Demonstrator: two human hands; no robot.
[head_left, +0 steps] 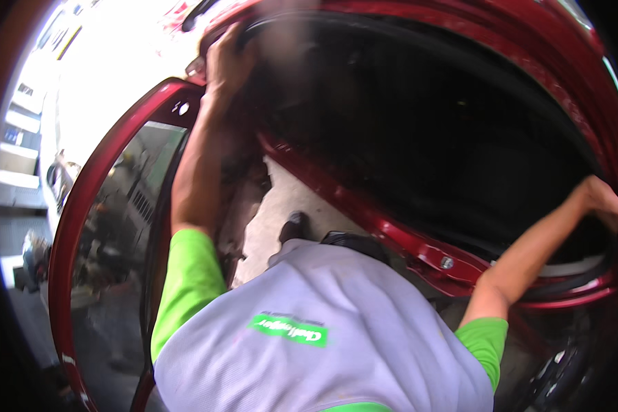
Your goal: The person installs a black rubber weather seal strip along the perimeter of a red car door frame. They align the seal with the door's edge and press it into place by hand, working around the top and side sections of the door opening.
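Note:
In front of me is the dark door opening (419,130) of a red car. A black rubber door seal (371,19) follows its upper rim. My left hand (230,60) is raised to the far left corner of the opening, fingers closed over the edge where the seal runs. My right arm reaches out to the right. My right hand (601,198) rests against the red body frame (594,134) at the right side of the opening, wrist bent. Its fingers are mostly hidden and blurred, so their grip does not show.
An open red car door (82,178) with a glass window (120,254) stands close on my left. The red door sill (364,216) with a metal latch (446,263) crosses before my body. Pale floor (288,196) shows by my shoe (294,226). Shelving (20,161) stands far left.

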